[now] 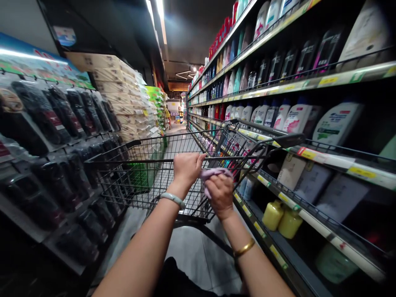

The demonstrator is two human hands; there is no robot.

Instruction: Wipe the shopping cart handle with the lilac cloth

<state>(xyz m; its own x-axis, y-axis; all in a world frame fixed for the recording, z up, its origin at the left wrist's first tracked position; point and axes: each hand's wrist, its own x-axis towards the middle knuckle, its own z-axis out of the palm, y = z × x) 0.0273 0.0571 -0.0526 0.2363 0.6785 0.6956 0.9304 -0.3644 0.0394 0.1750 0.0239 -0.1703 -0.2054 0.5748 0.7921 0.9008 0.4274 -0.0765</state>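
A black wire shopping cart [161, 177] stands before me in the aisle, slightly turned. My left hand [186, 168] is wrapped over the dark bar along its near side, thumb to the right. Close beside it, my right hand [220, 194] is closed around a light purple cloth [216, 172], which bunches above the knuckles near the same bar. Most of the cloth is hidden in the fist. To the right of both hands rises the cart's black handle [289, 140]. Little can be made out inside the wire basket.
On the right, shelves [349, 165] hold shampoo bottles [297, 117] and yellow jars [283, 218], close to the cart. At left hang dark packaged slippers [66, 109], with stacked cartons [113, 84] beyond. The tiled floor [188, 255] runs down the aisle.
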